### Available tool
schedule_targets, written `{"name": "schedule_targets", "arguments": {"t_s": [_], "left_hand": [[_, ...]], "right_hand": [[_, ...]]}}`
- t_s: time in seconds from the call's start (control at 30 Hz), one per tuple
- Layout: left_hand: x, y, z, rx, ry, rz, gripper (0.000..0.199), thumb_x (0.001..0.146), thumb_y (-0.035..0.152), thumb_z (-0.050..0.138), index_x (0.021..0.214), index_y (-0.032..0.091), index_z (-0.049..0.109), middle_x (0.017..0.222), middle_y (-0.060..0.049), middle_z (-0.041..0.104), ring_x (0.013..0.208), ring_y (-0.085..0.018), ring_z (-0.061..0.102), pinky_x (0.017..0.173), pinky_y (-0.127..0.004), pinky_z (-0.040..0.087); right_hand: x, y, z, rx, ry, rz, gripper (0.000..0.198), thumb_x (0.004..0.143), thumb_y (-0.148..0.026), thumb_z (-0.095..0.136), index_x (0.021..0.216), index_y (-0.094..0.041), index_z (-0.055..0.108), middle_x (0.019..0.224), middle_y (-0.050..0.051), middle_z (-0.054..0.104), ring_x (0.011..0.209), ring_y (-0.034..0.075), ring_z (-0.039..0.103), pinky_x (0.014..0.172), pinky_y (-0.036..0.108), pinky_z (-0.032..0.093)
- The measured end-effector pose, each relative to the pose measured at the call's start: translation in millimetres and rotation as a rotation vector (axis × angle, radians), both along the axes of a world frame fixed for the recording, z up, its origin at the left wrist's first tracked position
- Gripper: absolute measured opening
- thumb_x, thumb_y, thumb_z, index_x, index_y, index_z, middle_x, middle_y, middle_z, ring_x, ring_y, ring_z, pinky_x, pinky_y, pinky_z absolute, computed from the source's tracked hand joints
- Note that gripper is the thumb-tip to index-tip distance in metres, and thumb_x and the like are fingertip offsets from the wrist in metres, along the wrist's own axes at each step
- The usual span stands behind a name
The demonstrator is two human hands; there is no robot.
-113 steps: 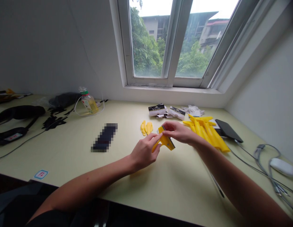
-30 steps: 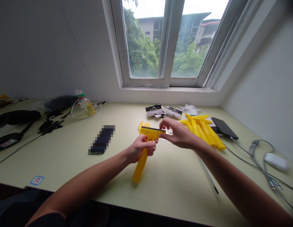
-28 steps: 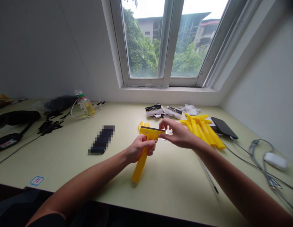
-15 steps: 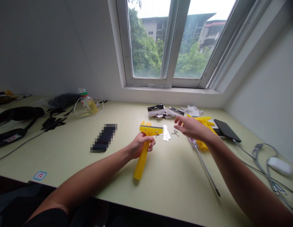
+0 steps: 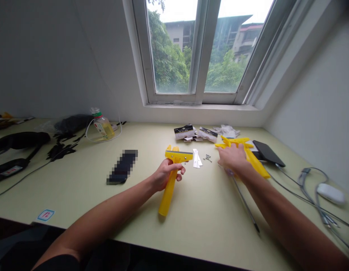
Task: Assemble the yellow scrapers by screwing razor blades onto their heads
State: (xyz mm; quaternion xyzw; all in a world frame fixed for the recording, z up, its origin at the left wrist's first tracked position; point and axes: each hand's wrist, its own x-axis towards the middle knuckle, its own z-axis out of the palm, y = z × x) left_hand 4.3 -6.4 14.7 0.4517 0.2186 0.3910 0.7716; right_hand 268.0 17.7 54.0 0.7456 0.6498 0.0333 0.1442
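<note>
My left hand (image 5: 167, 175) is wrapped around the handle of a yellow scraper (image 5: 168, 195), whose head with a metal blade points away from me. On the right, my right hand (image 5: 232, 157) is closed over the handle end of a long screwdriver (image 5: 245, 205) lying on the table; its fingertips are partly hidden. The shaft slants toward me, tip nearest the table edge. Beside and behind this hand lie more yellow scrapers (image 5: 255, 165). Between the hands are white blade strips (image 5: 196, 159) and several small screws (image 5: 207, 158).
Torn black-and-white packaging (image 5: 184, 132) and a crumpled white cloth (image 5: 227, 131) lie below the window. A dark phone-like device (image 5: 268, 153), cables (image 5: 312, 192) and a white mouse-like object (image 5: 331, 192) are at right. At left are a bottle (image 5: 102, 128), a blurred dark object (image 5: 122, 167) and a black headset (image 5: 19, 150).
My right hand has moved down and right from above the screws onto the screwdriver's handle, and its fingers have closed. My left hand still holds the scraper. The view has shifted slightly.
</note>
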Motion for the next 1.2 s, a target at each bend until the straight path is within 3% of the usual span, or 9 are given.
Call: {"name": "schedule_targets", "arguments": {"t_s": [0.1,0.27,0.4,0.5,0.7,0.8,0.9,1.03,1.2], "left_hand": [[0,-1,-0.2,0.005,0.005,-0.008,0.033,0.074,0.021,0.071,0.104,0.015,0.059,0.105,-0.008,0.053,0.070,-0.009,0.053,0.050,-0.020,0.039],[1,-3,1.6,0.001,0.019,-0.029,0.035,0.075,0.022,0.070,0.108,0.016,0.058,0.113,-0.010,0.053,0.069,-0.008,0.054,0.049,-0.019,0.040],[0,-4,4.3,-0.011,0.044,-0.039,0.035,0.076,0.023,0.069,0.109,0.017,0.059,0.118,-0.011,0.052,0.069,-0.008,0.054,0.046,-0.017,0.039],[-1,-4,4.8,-0.014,0.058,-0.045,0.036,0.075,0.022,0.069,0.109,0.017,0.058,0.121,-0.011,0.052,0.069,-0.008,0.055,0.045,-0.016,0.040],[0,-3,1.0,-0.024,0.076,-0.041,0.037,0.075,0.024,0.069,0.108,0.015,0.058,0.116,-0.012,0.053,0.069,-0.009,0.055,0.042,-0.016,0.041],[0,-3,-0.6,-0.023,0.088,-0.045,0.036,0.075,0.024,0.069,0.107,0.014,0.058,0.111,-0.011,0.054,0.068,-0.009,0.054,0.042,-0.016,0.040],[1,-4,-1.0,-0.029,0.091,-0.051,0.036,0.074,0.024,0.070,0.106,0.014,0.057,0.104,-0.009,0.055,0.068,-0.009,0.054,0.042,-0.016,0.039],[1,-4,-0.1,-0.036,0.107,-0.065,0.037,0.076,0.024,0.069,0.108,0.013,0.055,0.084,-0.004,0.055,0.066,-0.010,0.053,0.042,-0.014,0.035],[1,-4,-0.1,-0.024,0.147,-0.096,0.035,0.079,0.025,0.066,0.108,0.012,0.054,0.069,0.000,0.051,0.052,-0.006,0.043,0.040,-0.014,0.027]], "right_hand": [[-1,0,-2,-0.009,-0.014,0.008,0.023,0.076,-0.021,0.061,0.098,-0.016,0.068,0.096,0.017,0.068,0.106,0.037,0.054,0.090,0.052,0.029],[-10,-5,2,-0.065,0.035,0.061,0.005,0.069,-0.013,0.063,0.073,-0.014,0.066,0.079,0.014,0.066,0.091,0.033,0.059,0.085,0.049,0.032],[-11,-14,27,-0.072,0.116,0.106,0.015,0.078,-0.025,0.055,0.067,-0.017,0.062,0.076,0.012,0.065,0.078,0.027,0.061,0.070,0.038,0.040],[3,-26,57,-0.016,0.265,0.180,0.021,0.086,-0.036,0.047,0.079,-0.020,0.059,0.080,0.009,0.066,0.069,0.022,0.060,0.060,0.032,0.042],[31,-55,99,0.247,1.242,0.408,0.023,0.088,-0.047,0.051,0.092,-0.025,0.048,0.085,0.005,0.070,0.055,0.018,0.063,0.047,0.030,0.049],[27,-59,102,0.606,1.615,0.509,0.018,0.085,-0.039,0.056,0.092,-0.027,0.044,0.075,0.003,0.072,0.043,0.018,0.061,0.033,0.026,0.042],[15,-57,101,0.925,1.684,0.597,0.019,0.082,-0.031,0.061,0.094,-0.027,0.046,0.067,0.001,0.070,0.048,0.021,0.064,0.033,0.025,0.042],[2,-54,97,0.923,1.648,0.608,0.026,0.081,-0.035,0.065,0.093,-0.027,0.043,0.071,0.000,0.070,0.052,0.020,0.066,0.039,0.028,0.046],[-3,-49,91,1.031,1.648,0.621,0.025,0.082,-0.034,0.065,0.092,-0.028,0.043,0.068,-0.001,0.067,0.059,0.021,0.067,0.043,0.029,0.048]]}}
